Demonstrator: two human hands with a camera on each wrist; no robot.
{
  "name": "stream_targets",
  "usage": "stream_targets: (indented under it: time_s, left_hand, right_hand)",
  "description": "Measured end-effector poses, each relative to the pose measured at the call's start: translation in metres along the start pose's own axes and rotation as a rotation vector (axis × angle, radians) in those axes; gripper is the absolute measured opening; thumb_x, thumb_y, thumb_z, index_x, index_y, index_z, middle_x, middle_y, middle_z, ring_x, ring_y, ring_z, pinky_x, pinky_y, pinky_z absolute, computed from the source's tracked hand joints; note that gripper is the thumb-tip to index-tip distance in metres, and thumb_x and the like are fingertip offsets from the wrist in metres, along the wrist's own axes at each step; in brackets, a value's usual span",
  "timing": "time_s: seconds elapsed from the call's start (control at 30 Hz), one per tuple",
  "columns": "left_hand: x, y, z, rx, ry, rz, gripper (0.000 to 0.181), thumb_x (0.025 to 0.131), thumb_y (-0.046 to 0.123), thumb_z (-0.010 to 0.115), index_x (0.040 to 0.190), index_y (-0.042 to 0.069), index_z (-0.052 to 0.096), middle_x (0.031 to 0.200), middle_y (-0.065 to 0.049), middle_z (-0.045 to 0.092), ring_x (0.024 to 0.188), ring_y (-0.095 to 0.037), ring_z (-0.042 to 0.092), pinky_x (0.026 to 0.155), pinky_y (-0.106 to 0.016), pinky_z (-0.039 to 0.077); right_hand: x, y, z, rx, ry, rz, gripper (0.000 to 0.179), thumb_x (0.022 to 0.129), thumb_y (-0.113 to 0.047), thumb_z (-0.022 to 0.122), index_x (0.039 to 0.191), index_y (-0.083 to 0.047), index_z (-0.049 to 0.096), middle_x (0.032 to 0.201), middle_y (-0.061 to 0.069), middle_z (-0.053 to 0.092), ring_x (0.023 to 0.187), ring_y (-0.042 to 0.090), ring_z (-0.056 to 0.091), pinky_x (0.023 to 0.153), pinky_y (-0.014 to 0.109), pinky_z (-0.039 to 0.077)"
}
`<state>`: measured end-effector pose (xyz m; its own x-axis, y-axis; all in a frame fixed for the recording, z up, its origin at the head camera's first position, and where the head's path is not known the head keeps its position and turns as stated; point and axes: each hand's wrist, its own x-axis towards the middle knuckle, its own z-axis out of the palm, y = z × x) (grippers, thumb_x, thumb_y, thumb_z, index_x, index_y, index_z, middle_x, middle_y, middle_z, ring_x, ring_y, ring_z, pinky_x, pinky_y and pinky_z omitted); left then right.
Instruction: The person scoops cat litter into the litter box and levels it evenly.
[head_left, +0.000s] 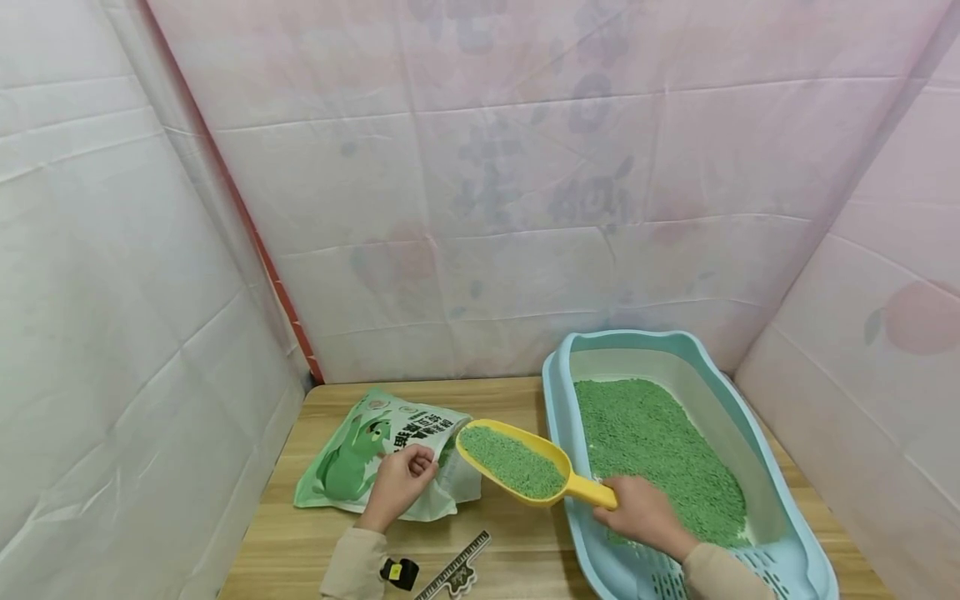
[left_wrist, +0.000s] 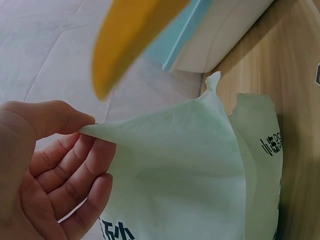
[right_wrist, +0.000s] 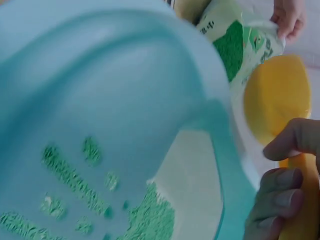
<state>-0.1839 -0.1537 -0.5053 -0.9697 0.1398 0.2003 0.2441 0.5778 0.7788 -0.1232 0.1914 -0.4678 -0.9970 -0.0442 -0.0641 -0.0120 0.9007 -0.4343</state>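
My left hand (head_left: 403,482) pinches the edge of the open mouth of a green and white cat litter bag (head_left: 352,462) lying on the table. In the left wrist view, thumb and fingertips hold the pale bag edge (left_wrist: 165,120) stretched up. A yellow scoop (head_left: 551,454), heaped with green litter pellets (head_left: 517,462), is gripped by its handle in my right hand (head_left: 647,512). Its tip points at the bag's mouth, and its handle end is over the near left rim of a blue litter box (head_left: 558,417). Green pellets show inside the bag in the right wrist view.
A layer of green litter (head_left: 652,442) covers the box floor, and some pellets lie in the slots of its front ledge (right_wrist: 90,150). On the table's front part are a black ruler-like strip (head_left: 457,567) and a small black item with a yellow label (head_left: 400,573). Cloth walls enclose the table.
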Motion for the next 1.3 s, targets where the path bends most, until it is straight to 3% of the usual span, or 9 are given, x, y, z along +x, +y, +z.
stream_targets:
  time_s: [0.2,0.53,0.73,0.93,1.3]
  left_hand:
    - [0.0,-0.002,0.0,-0.001,-0.001,-0.001,0.004,0.085,0.009,0.069,0.089,0.008,0.068,0.077,0.0,0.067,0.064,0.004,0.054,0.063,-0.017,0.049]
    - [0.0,-0.005,0.001,-0.006,-0.009,0.001,0.004,0.086,0.01,0.069,0.09,0.008,0.068,0.077,0.0,0.067,0.064,0.005,0.053,0.063,-0.016,0.049]
    - [0.0,-0.003,0.001,-0.014,-0.007,0.003,0.004,0.086,0.009,0.069,0.089,0.008,0.068,0.077,0.0,0.067,0.064,0.004,0.053,0.063,-0.016,0.049]
    - [0.001,-0.003,0.0,-0.01,-0.014,-0.001,0.004,0.086,0.008,0.069,0.09,0.008,0.068,0.077,0.0,0.067,0.064,0.004,0.053,0.063,-0.016,0.049]
    - [0.001,-0.003,0.0,-0.001,-0.019,0.001,0.004,0.086,0.01,0.068,0.09,0.008,0.068,0.077,0.0,0.067,0.064,0.004,0.053,0.063,-0.016,0.049]
  right_hand:
    - [0.007,0.013,-0.004,0.069,0.038,-0.029,0.009,0.072,-0.014,0.07,0.072,-0.013,0.061,0.054,-0.004,0.044,0.046,0.005,0.035,0.044,0.019,0.029]
    - [0.012,0.023,-0.017,0.162,0.056,0.014,0.006,0.077,-0.01,0.066,0.076,-0.01,0.06,0.057,-0.001,0.046,0.047,0.006,0.037,0.044,0.02,0.033]
    - [0.013,0.035,-0.03,0.101,0.093,0.024,0.005,0.078,-0.011,0.066,0.077,-0.01,0.061,0.057,-0.001,0.047,0.047,0.008,0.038,0.046,0.021,0.032]
    - [0.013,0.043,-0.044,0.058,0.081,0.047,0.01,0.08,-0.015,0.066,0.084,-0.006,0.065,0.058,0.0,0.048,0.049,0.011,0.04,0.047,0.024,0.032]
    - [0.013,0.058,-0.055,0.002,0.085,0.036,0.01,0.082,-0.018,0.065,0.082,-0.008,0.062,0.058,0.0,0.048,0.049,0.012,0.04,0.046,0.025,0.031]
